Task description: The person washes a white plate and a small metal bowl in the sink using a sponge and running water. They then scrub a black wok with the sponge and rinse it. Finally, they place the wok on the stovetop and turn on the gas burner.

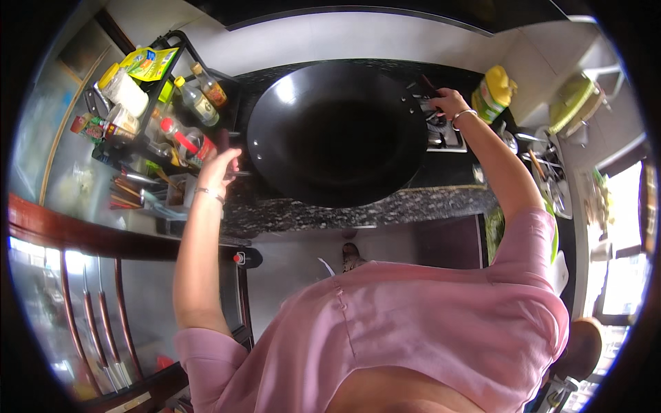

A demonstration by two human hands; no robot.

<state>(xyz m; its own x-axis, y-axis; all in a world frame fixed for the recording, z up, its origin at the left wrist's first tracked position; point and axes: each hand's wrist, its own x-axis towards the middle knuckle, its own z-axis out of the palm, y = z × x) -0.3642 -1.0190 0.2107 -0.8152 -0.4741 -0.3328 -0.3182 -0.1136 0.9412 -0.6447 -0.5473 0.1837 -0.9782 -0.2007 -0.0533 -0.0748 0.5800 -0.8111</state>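
A large black wok [335, 139] with two side handles spans the middle of the view, its dark inside facing up. My left hand [221, 168] grips the handle at its left, just beside the seasoning bottles. On the far right side, my right hand [450, 105] is closed around the other handle, whose dark grip [427, 85] shows past my fingers. Part of a gas stove [445, 139] appears under and beside the wok's right edge; the wok hides the rest. Whether the wok rests on the stove or is lifted, I cannot tell.
A black rack [178, 38] at left holds seasoning bottles [199, 101], a jar [123, 89] and packets. Chopsticks [126, 191] stand nearer. Behind my right hand is a yellow oil jug [493, 95]. Utensils lie in a tray [555, 191] at right. The speckled counter edge [320, 214] runs before me.
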